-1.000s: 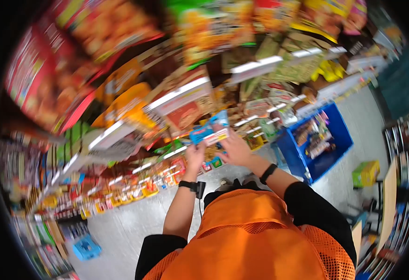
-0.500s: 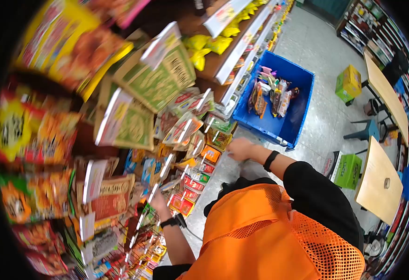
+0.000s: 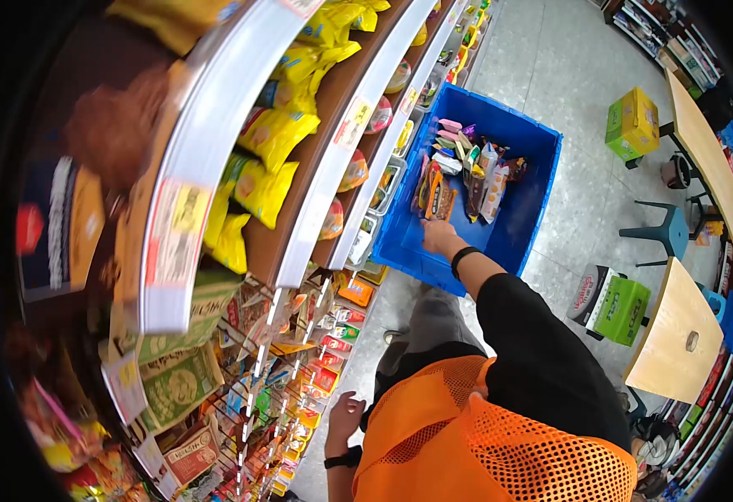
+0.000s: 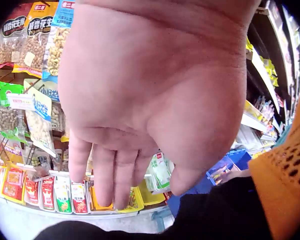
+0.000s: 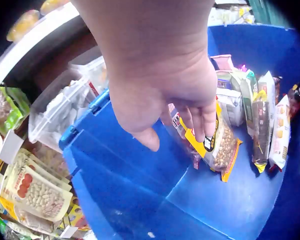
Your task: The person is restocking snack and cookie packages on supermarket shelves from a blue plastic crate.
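Note:
My right hand [image 3: 441,238] reaches over the near rim of a blue bin [image 3: 408,251]. In the right wrist view its fingers point down at a yellow-edged peanut packet [image 5: 223,150], the fingertips overlapping its upper part and the thumb held apart. That packet leans among other snack packets [image 5: 260,130] in the bin. My left hand [image 3: 345,416] hangs near the vest, beside the lower shelf, with nothing in it. Seen from the left wrist, its palm [image 4: 155,85] faces the camera and its fingers hang loosely extended before hanging nut packets [image 4: 38,117].
Tall snack shelves [image 3: 308,209] with price labels run along the left, close to the bin. On the floor to the right are a yellow carton [image 3: 632,125], a teal stool [image 3: 668,233], a green box [image 3: 623,311] and wooden tables [image 3: 678,330].
Both hands were together at the shelf, then parted. My right hand has moved to the bin; my left has dropped from the shelf toward my body. The head view has swung right.

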`<act>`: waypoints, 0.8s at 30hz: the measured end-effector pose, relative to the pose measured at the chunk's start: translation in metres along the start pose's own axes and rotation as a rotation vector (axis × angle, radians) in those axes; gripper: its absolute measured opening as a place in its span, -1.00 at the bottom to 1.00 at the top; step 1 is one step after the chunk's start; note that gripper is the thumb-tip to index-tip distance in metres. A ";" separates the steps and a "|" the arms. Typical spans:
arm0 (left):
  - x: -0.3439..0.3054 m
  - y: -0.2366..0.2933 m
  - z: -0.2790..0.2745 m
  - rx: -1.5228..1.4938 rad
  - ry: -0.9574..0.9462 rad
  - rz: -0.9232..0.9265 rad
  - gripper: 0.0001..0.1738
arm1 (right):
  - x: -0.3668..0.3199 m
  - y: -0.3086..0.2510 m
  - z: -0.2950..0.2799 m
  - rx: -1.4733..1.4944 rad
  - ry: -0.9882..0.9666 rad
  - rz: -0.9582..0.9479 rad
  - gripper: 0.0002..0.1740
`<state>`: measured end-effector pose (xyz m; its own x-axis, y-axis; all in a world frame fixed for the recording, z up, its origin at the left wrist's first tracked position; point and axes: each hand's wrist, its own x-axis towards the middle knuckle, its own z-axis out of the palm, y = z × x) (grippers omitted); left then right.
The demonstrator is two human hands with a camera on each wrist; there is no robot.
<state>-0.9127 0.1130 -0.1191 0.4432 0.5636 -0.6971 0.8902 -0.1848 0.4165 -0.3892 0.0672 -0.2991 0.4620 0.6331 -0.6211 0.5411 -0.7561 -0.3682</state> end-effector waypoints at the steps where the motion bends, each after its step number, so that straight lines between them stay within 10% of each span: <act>1: -0.007 0.008 0.002 0.019 0.005 0.017 -0.47 | 0.015 0.003 0.013 -0.005 0.015 0.019 -0.25; 14: -0.034 0.022 -0.008 0.046 0.129 -0.025 -0.51 | 0.014 0.038 0.029 0.393 0.147 0.294 -0.36; 19: -0.010 0.036 -0.007 0.072 0.158 0.056 -0.51 | -0.010 0.052 -0.002 0.471 0.582 0.179 -0.78; 24: 0.000 0.095 -0.018 0.089 0.218 0.223 -0.47 | -0.072 0.012 -0.051 0.570 0.509 -0.259 -0.80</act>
<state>-0.8303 0.1103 -0.0688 0.6039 0.6586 -0.4490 0.7836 -0.3874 0.4857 -0.3799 0.0205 -0.2232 0.7085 0.6942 -0.1270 0.2965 -0.4561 -0.8391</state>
